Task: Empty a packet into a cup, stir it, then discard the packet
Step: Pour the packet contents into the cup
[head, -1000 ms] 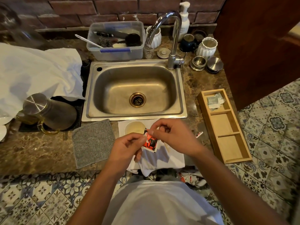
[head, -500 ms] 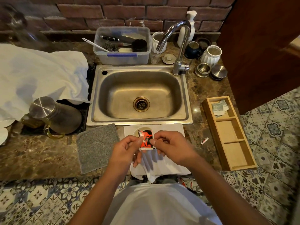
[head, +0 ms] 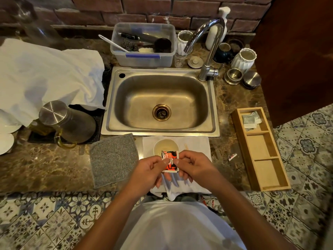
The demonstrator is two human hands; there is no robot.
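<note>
- We are working at the surface (head: 54,170), on the white towel (head: 198,143) lying under our fingers.
- The cup (head: 165,146) is sitting just beyond our fingers; we are keeping the packet's mouth over it.
- Left hand (head: 149,168) and right hand (head: 194,166) are pinching the red packet (head: 170,163) between them, tilting it gently.

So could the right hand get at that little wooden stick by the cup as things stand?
Probably yes. The wooden stick lies bare on the white cloth just beyond the right hand, beside the cup, with nothing over it. But both hands pinch the packet, so the right hand must let go first.
</note>
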